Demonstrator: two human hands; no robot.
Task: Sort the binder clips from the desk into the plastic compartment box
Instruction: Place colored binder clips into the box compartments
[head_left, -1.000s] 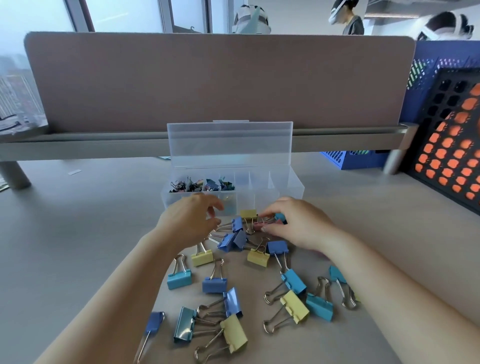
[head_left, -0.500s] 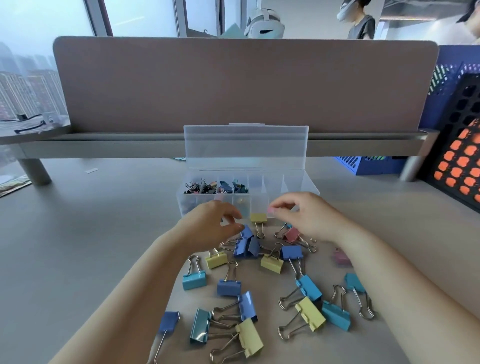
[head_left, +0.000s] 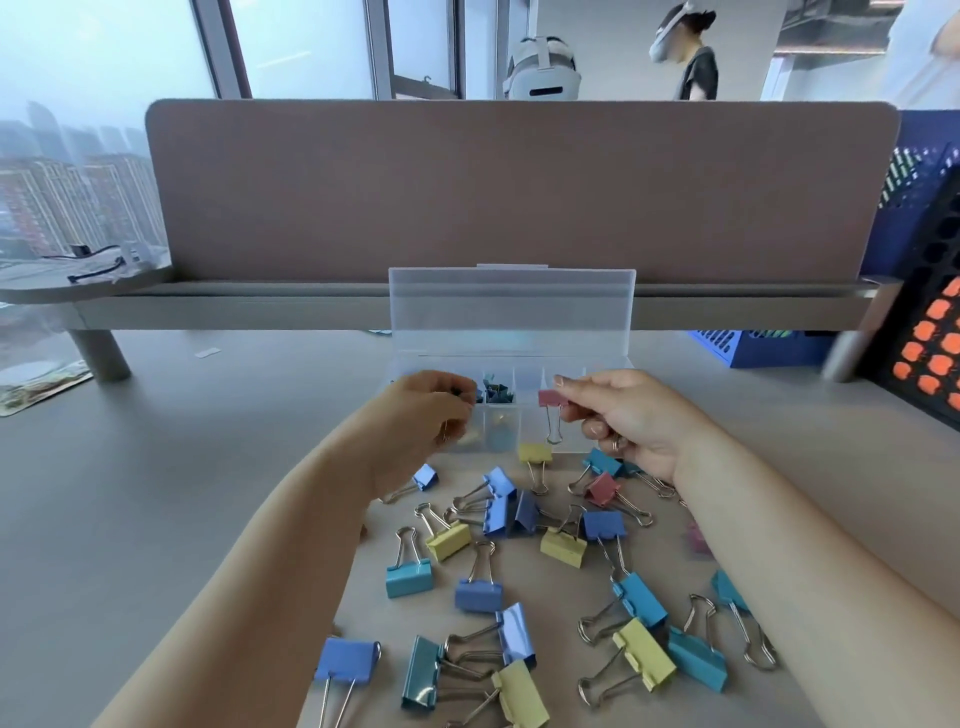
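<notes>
A clear plastic compartment box (head_left: 524, 441) stands open on the desk, its lid (head_left: 511, 312) upright, with small dark clips (head_left: 496, 392) in a back compartment. My right hand (head_left: 631, 423) pinches a pink binder clip (head_left: 551, 399) above the box's front compartments, its wire handles hanging down. My left hand (head_left: 418, 421) is curled over the box's left end; a wire handle shows under its fingers, and the clip's body is hidden. Several blue, teal, yellow and pink binder clips (head_left: 478, 592) lie scattered on the desk in front of the box.
A brown divider panel (head_left: 519, 192) and a grey rail (head_left: 234, 312) stand behind the box. At the right are a blue crate (head_left: 748, 345) and a black rack with orange holes (head_left: 930, 332). People wearing headsets stand beyond the divider.
Both hands rose from the clip pile to the box. My right hand picked up the pink clip and now holds it over the compartments.
</notes>
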